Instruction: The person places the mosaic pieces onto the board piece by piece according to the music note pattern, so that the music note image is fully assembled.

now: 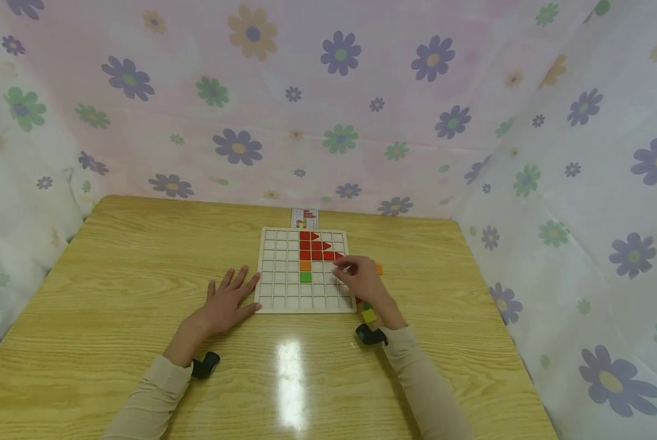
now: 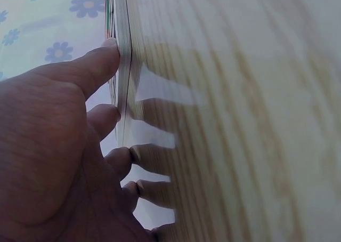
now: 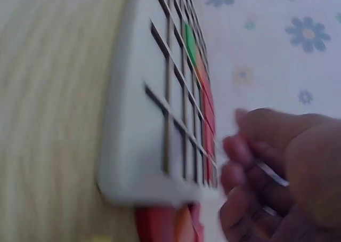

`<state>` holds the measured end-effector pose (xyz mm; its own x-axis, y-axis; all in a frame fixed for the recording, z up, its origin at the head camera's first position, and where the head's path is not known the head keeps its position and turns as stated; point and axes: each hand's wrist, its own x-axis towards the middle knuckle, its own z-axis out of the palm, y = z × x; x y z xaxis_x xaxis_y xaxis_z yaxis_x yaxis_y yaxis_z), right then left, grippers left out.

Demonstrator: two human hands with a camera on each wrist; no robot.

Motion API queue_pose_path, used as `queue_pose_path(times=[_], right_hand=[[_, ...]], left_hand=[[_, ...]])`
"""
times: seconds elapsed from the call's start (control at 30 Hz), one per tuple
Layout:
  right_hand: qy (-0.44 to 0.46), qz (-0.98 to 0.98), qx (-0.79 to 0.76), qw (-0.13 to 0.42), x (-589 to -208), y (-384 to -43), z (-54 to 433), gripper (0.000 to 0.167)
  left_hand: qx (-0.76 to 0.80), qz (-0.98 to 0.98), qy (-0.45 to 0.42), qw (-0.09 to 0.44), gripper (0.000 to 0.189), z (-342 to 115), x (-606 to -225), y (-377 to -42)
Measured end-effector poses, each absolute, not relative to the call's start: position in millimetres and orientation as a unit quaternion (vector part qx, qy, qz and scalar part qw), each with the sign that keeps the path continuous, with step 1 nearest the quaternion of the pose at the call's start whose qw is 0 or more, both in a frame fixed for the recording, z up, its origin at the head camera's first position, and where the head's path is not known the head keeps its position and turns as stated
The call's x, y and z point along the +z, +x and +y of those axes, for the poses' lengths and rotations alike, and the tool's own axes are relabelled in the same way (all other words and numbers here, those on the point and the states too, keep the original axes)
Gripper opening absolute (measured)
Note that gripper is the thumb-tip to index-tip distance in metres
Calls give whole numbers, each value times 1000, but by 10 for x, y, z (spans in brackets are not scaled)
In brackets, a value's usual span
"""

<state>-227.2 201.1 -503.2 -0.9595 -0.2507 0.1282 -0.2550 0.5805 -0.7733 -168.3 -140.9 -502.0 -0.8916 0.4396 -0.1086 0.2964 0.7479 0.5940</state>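
Observation:
A white grid board (image 1: 280, 292) lies flat on the table. Red squares (image 1: 305, 245) and red triangles fill parts of its upper rows, with an orange square (image 1: 305, 266) and a green square (image 1: 305, 277) below them in the same column. My left hand (image 1: 223, 308) is spread on the table, its thumb and fingertips touching the board's left edge; the left wrist view shows the thumb against that edge. Over the board's right side hovers my right hand (image 1: 363, 281), beside the third row's red triangle (image 1: 339, 256). Its fingers bend loosely, and no piece shows between thumb and forefinger.
Loose pieces lie along the board's right side, including a yellow block (image 1: 369, 316) and an orange one (image 1: 380, 269), partly hidden by the right hand and arm. A small picture card (image 1: 297, 217) touches the board's far side. Flowered cloth (image 1: 284, 122) hangs behind the table.

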Motion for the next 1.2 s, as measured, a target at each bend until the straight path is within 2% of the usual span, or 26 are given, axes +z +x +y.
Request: queue_pose_path(times=[0.2,0.33,0.93,1.2], right_hand=[[3,-938,343,-50,-4884,-2162,2312,23],[-39,-949,305,-73,-4838,-2111,2393,26],[-27,-930,361,-63,-4958,-2137,2352,21],[14,-911,412,9,-4980,-2141,2297,10]], left_hand=[[295,926,200,122,69,-1416,-5032,-1694],[292,927,201,120,69,-1417,-5033,-1699],[290,928,200,120,69,-1412,-5037,-1690],[289,928,200,122,70,-1413,-5046,-1689]])
